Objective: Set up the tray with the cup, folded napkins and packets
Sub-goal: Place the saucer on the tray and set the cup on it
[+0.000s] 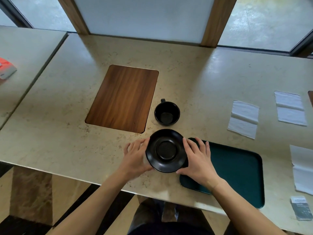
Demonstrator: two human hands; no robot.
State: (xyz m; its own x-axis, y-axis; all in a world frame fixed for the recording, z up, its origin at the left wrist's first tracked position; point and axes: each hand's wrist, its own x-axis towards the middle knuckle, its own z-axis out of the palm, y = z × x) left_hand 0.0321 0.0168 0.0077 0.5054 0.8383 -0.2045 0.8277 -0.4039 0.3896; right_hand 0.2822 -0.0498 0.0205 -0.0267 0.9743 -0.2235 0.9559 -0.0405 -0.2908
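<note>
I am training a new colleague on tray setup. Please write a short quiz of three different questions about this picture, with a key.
1. True or false: the cup stands on the saucer.
2. What do the left hand and right hand hold? A) saucer B) napkin C) packet
3. Fill in: the green tray holds ___ napkins.

Key: 1 false; 2 A; 3 no

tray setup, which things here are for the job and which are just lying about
For the job: green tray, black cup, black saucer held by left hand and right hand, white napkins, packet.

Lying about: wooden inset panel, orange-and-white pack.
</note>
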